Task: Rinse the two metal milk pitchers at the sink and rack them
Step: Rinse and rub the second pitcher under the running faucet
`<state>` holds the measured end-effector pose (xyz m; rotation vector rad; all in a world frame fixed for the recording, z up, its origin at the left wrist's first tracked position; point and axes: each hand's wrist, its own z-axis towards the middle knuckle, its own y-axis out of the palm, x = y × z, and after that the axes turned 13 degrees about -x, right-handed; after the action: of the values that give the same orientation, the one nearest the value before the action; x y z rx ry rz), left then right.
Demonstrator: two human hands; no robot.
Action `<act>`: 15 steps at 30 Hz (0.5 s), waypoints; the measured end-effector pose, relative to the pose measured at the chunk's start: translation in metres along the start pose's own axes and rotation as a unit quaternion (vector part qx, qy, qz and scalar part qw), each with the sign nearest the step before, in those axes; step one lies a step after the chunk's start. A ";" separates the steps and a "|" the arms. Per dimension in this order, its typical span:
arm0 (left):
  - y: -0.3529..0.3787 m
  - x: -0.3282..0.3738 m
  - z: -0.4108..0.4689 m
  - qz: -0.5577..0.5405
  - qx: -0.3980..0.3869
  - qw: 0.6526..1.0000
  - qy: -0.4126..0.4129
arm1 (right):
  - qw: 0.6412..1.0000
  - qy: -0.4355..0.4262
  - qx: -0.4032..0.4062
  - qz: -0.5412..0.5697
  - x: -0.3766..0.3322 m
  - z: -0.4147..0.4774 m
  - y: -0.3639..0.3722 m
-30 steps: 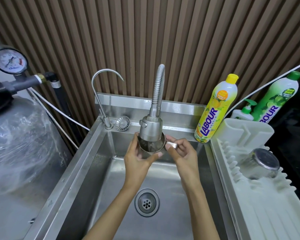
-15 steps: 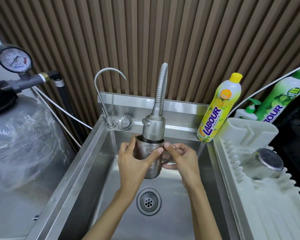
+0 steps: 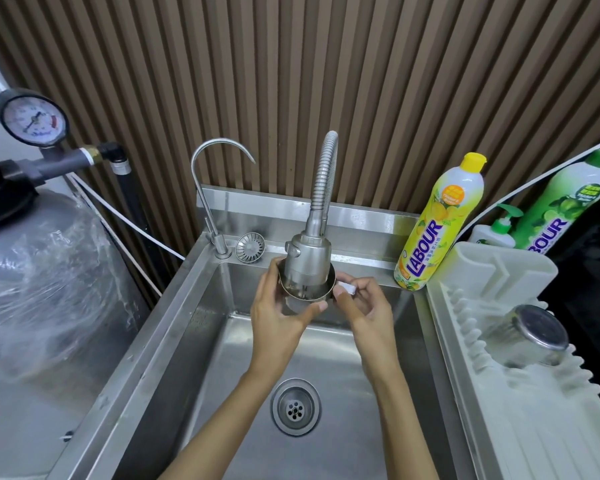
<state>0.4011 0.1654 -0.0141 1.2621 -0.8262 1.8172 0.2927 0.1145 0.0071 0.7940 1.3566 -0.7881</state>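
Brown slatted wall behind a steel sink [image 3: 174,334]. Left hand [image 3: 278,315] wraps the body of a metal pitcher [image 3: 305,292], thumb across its front; right hand [image 3: 362,306] pinches the pitcher's handle [image 3: 346,288] between fingertips. Pitcher is held above the basin, mouth up around the spray head [image 3: 307,259] of the flexible tap. Second pitcher [image 3: 527,336] lies overturned on the white rack [image 3: 520,424], right of the sink. Judged stage: one pitcher racked, the other mid-rinse, racking left
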 end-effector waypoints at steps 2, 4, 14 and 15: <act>-0.005 0.003 0.002 0.042 0.002 0.999 0.012 | 0.998 0.006 -0.005 0.066 0.009 0.003 0.004; -0.007 0.009 0.003 0.087 0.008 0.996 0.014 | 0.993 0.020 -0.007 0.118 0.015 0.005 0.007; -0.003 0.004 -0.012 0.095 0.031 0.992 -0.082 | 0.992 0.068 0.054 -0.091 -0.007 0.001 -0.008; -0.003 0.002 -0.012 0.064 0.016 0.994 -0.092 | 0.985 0.052 0.064 -0.149 -0.011 0.001 -0.010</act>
<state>0.3975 0.1778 -0.0155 1.4418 -1.0021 1.8393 0.2843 0.1093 0.0177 0.7490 1.5512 -1.0886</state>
